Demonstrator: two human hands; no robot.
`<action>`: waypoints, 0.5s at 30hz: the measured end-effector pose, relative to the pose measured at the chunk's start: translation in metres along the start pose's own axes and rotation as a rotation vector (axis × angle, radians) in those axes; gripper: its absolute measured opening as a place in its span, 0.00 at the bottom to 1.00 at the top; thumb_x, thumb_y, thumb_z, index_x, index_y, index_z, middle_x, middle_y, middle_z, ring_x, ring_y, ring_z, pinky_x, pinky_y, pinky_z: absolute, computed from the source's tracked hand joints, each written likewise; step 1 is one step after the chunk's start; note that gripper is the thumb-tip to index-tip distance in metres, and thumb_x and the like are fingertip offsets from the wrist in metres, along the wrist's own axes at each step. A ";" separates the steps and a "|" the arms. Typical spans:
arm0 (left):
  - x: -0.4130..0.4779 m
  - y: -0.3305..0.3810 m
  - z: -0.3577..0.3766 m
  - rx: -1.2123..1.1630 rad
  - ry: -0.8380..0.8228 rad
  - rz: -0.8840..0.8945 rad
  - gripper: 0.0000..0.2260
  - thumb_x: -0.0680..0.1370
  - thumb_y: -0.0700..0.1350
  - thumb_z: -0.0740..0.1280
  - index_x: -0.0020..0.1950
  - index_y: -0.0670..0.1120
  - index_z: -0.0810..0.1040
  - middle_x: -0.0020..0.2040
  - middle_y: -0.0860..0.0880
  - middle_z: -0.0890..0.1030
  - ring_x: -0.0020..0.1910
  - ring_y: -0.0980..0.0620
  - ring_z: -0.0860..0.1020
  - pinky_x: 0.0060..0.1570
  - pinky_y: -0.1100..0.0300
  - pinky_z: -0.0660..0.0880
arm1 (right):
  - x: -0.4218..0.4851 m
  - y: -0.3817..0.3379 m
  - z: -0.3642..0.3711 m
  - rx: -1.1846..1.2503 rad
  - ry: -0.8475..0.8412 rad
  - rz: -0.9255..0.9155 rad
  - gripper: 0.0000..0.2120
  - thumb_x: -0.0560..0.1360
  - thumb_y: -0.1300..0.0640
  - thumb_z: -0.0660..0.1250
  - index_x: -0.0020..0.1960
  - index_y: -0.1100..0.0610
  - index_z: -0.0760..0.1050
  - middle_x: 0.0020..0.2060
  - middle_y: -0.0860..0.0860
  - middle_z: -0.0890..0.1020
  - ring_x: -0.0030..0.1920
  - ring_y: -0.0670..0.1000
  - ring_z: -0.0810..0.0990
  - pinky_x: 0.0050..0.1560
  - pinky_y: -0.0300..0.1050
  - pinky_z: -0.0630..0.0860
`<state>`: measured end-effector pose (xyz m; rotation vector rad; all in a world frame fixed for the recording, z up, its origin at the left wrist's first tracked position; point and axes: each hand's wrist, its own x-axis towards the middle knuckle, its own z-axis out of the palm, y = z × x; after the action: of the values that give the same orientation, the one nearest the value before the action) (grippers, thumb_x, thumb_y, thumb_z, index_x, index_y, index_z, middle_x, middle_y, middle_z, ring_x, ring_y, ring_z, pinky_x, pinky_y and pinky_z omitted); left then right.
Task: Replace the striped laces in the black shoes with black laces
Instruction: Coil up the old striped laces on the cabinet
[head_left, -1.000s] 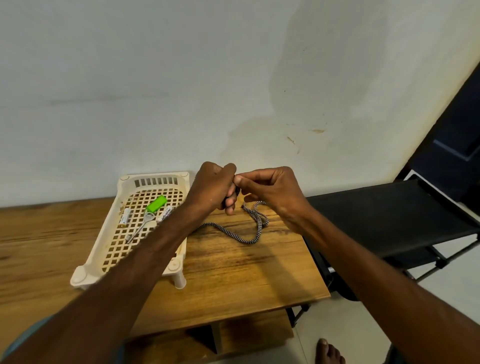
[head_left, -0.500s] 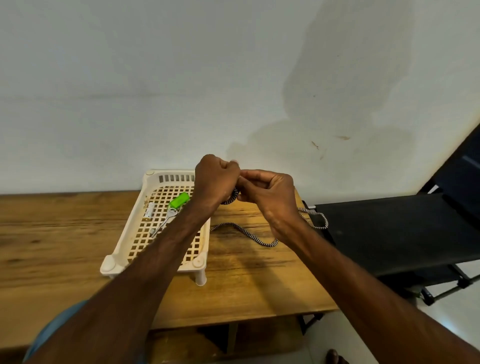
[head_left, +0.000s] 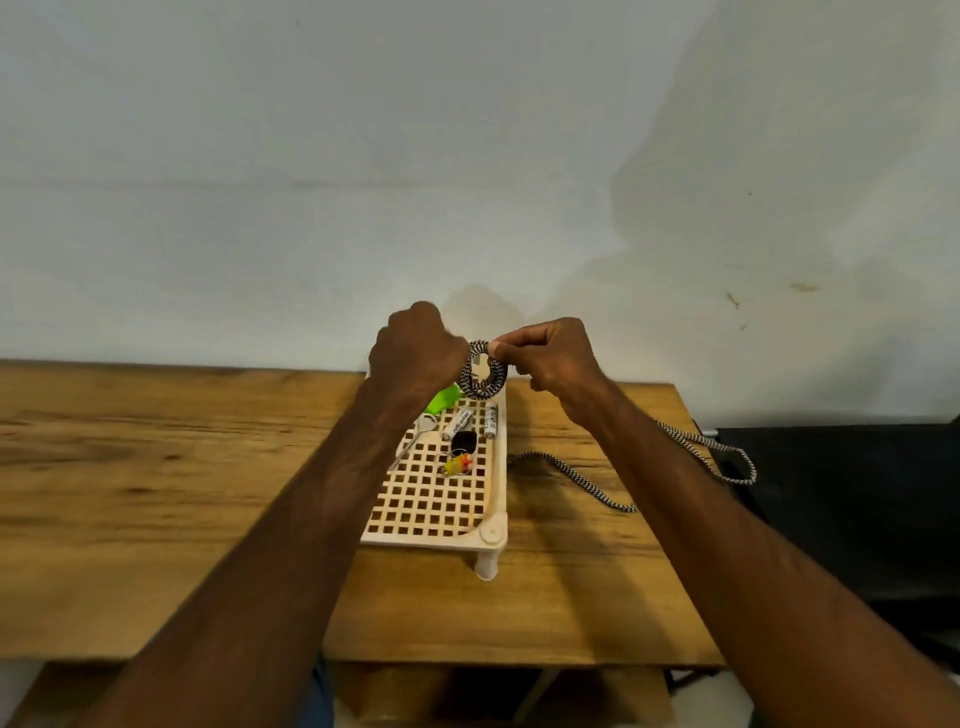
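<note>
A black-and-white striped lace (head_left: 483, 371) is wound into a small coil between my two hands, above the far end of the cream tray (head_left: 496, 493). My left hand (head_left: 415, 348) grips the coil's left side with curled fingers. My right hand (head_left: 550, 353) pinches the coil's top with thumb and forefinger. The lace's loose tail (head_left: 587, 480) trails over the wooden table (head_left: 156, 493), passes under my right forearm and loops off the table's right edge. No shoes or black laces are in view.
The lattice tray holds a green-handled tool (head_left: 441, 402), two white batteries (head_left: 457, 423), a small black item (head_left: 464, 441) and a yellow-red trinket (head_left: 457, 464). A black folding surface (head_left: 831, 493) stands to the right of the table. A white wall is close behind.
My view has swung left, so the tray now sits centred. Both hands rose over the tray and the lace is wound into a tighter coil, with less tail left on the table.
</note>
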<state>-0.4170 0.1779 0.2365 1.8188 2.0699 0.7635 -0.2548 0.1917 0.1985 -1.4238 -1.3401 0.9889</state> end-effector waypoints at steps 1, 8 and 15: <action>0.000 -0.002 0.002 0.068 -0.075 -0.005 0.10 0.78 0.44 0.69 0.53 0.39 0.78 0.53 0.39 0.83 0.53 0.39 0.82 0.45 0.54 0.74 | 0.008 0.003 0.003 -0.035 0.001 0.020 0.05 0.73 0.59 0.79 0.47 0.60 0.87 0.40 0.53 0.87 0.32 0.44 0.77 0.25 0.35 0.69; 0.005 -0.003 0.034 0.288 -0.263 -0.055 0.11 0.76 0.41 0.73 0.56 0.42 0.79 0.57 0.42 0.83 0.56 0.42 0.82 0.49 0.52 0.76 | 0.050 0.001 0.013 -0.383 -0.139 -0.025 0.06 0.70 0.60 0.80 0.47 0.60 0.88 0.34 0.49 0.84 0.27 0.37 0.78 0.23 0.28 0.67; 0.004 -0.005 0.032 0.373 -0.230 -0.065 0.11 0.75 0.38 0.73 0.56 0.42 0.79 0.49 0.44 0.79 0.55 0.43 0.81 0.44 0.52 0.72 | 0.064 -0.008 0.026 -0.753 -0.307 -0.196 0.08 0.71 0.57 0.80 0.50 0.56 0.88 0.46 0.51 0.88 0.49 0.50 0.85 0.52 0.46 0.81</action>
<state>-0.4047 0.1882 0.2080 1.9016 2.2100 0.1435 -0.2763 0.2576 0.2017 -1.6636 -2.1868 0.5996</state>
